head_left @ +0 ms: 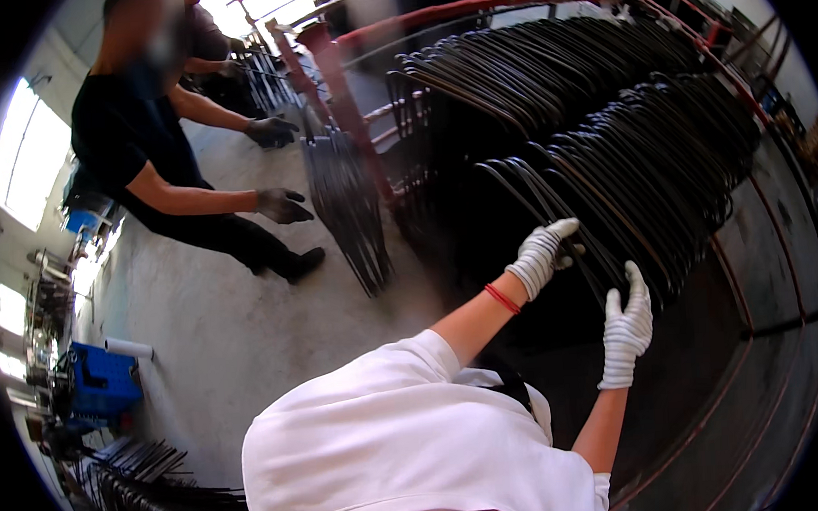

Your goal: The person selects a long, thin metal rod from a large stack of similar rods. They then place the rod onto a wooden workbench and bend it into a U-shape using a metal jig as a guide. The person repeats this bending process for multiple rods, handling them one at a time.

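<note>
Both of my hands wear white ribbed gloves and reach to the near-left end of a row of black bent metal rods [626,165]. My left hand [543,256] has its fingers curled round a few of the end rods [526,189], which stand slightly apart from the row. Lower and to the right, my right hand [627,327] is beside the same rods, thumb and fingers spread. The rods' lower parts are lost in shadow. Behind the front row, a second row of similar rods [529,69] hangs close together.
A red metal frame [340,92] surrounds the rods. To the left, a person in dark clothes [144,149] with grey gloves reaches toward a hanging rod bundle [346,203]; another person stands behind. A blue crate [101,383] and more rods [144,491] are at the lower left.
</note>
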`<control>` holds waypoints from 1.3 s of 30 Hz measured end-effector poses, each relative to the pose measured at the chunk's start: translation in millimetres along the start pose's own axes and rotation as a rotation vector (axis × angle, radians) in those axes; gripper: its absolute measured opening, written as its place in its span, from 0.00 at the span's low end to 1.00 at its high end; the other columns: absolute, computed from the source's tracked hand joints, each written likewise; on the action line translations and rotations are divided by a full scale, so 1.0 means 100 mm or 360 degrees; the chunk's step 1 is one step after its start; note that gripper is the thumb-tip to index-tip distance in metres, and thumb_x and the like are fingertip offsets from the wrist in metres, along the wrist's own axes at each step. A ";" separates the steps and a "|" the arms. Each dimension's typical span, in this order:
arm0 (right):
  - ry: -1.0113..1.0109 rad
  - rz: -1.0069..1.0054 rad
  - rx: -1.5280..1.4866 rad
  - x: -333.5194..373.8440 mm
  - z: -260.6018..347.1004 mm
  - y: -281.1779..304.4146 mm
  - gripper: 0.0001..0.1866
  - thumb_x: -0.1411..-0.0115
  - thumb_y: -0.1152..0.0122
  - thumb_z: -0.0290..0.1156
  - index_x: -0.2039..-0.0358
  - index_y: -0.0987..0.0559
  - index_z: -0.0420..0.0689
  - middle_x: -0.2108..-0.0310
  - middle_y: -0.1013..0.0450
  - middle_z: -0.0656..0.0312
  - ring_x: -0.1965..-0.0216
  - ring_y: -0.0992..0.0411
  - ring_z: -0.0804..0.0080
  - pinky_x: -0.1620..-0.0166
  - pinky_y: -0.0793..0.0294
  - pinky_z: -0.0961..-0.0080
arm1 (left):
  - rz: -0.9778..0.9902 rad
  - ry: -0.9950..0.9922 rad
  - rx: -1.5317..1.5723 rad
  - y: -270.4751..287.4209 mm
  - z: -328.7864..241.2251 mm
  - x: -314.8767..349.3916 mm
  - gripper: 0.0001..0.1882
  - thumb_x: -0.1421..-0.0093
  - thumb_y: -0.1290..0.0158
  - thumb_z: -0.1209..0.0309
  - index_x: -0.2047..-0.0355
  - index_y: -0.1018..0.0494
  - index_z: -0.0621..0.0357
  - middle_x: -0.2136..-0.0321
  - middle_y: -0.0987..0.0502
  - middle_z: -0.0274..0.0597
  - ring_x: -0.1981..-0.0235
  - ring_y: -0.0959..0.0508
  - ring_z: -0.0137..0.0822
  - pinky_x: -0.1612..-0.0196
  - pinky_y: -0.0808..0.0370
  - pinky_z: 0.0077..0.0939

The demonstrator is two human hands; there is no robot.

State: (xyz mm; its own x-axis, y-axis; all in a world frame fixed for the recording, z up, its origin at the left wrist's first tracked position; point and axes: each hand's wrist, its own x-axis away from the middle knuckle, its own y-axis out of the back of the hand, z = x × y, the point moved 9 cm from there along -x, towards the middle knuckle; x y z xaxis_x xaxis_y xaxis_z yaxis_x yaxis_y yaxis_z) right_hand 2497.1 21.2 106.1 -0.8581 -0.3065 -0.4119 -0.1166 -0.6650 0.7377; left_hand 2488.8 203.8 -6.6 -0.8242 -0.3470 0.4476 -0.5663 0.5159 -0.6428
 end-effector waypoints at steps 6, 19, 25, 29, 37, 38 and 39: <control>0.0034 0.0202 -0.0012 -0.06 -0.07 -0.16 0.22 0.48 0.43 0.22 0.50 0.28 0.48 0.51 0.31 0.62 0.51 0.31 0.65 0.48 0.32 0.72 | 0.0292 0.0031 0.0177 -0.07 -0.01 0.02 0.14 0.45 0.47 0.69 0.58 0.30 0.58 0.65 0.23 0.45 0.77 0.22 0.32 0.84 0.29 0.18; 0.0029 0.0206 0.0083 -0.25 -0.26 -0.26 0.10 0.43 0.48 0.29 0.60 0.24 0.50 0.63 0.25 0.64 0.59 0.28 0.65 0.55 0.29 0.71 | 0.0294 0.0055 0.0127 0.12 0.20 -0.42 0.10 0.45 0.49 0.67 0.67 0.26 0.59 0.69 0.22 0.44 0.70 0.22 0.38 0.68 0.24 0.30; -0.0358 0.0292 -0.0239 -0.31 -0.62 -0.39 0.10 0.45 0.45 0.30 0.62 0.22 0.50 0.62 0.24 0.65 0.64 0.25 0.68 0.58 0.27 0.74 | 0.0220 -0.0002 -0.0063 0.06 0.07 -0.25 0.12 0.45 0.49 0.65 0.68 0.26 0.63 0.72 0.21 0.45 0.69 0.21 0.40 0.64 0.23 0.33; -0.0362 0.0182 -0.0202 -0.36 -0.57 -0.32 0.11 0.46 0.43 0.29 0.61 0.22 0.50 0.61 0.24 0.67 0.60 0.27 0.69 0.54 0.29 0.75 | 0.0212 0.0025 0.0032 0.05 0.02 -0.15 0.09 0.45 0.48 0.68 0.70 0.26 0.62 0.70 0.21 0.48 0.69 0.21 0.41 0.62 0.23 0.37; 0.0053 -0.0321 0.0161 -0.26 -0.22 0.02 0.12 0.46 0.43 0.27 0.59 0.22 0.48 0.56 0.27 0.65 0.54 0.30 0.66 0.46 0.34 0.70 | 0.0313 -0.0025 0.0087 0.00 0.01 -0.17 0.08 0.45 0.49 0.69 0.71 0.27 0.61 0.71 0.22 0.49 0.69 0.21 0.43 0.62 0.23 0.39; 0.0073 -0.0389 0.0166 -0.22 -0.16 0.08 0.12 0.46 0.43 0.27 0.60 0.22 0.48 0.56 0.27 0.65 0.53 0.30 0.67 0.46 0.34 0.70 | 0.0313 -0.0030 0.0073 -0.02 -0.01 -0.15 0.07 0.45 0.49 0.69 0.71 0.27 0.61 0.71 0.22 0.49 0.69 0.21 0.42 0.62 0.23 0.39; 0.0053 -0.0376 0.0102 -0.19 -0.11 0.12 0.12 0.47 0.42 0.29 0.60 0.22 0.48 0.57 0.27 0.64 0.53 0.30 0.67 0.46 0.34 0.71 | 0.0314 -0.0033 0.0058 -0.02 -0.01 -0.14 0.07 0.45 0.49 0.69 0.71 0.27 0.61 0.71 0.22 0.49 0.69 0.21 0.42 0.62 0.23 0.39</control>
State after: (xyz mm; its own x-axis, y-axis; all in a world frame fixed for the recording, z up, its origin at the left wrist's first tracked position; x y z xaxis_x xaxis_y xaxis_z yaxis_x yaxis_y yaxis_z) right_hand 2517.4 11.5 116.8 -0.7865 -0.1709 -0.5935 -0.3442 -0.6766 0.6509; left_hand 2501.3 208.2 -10.5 -0.9188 -0.2584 0.2983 -0.3937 0.5469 -0.7388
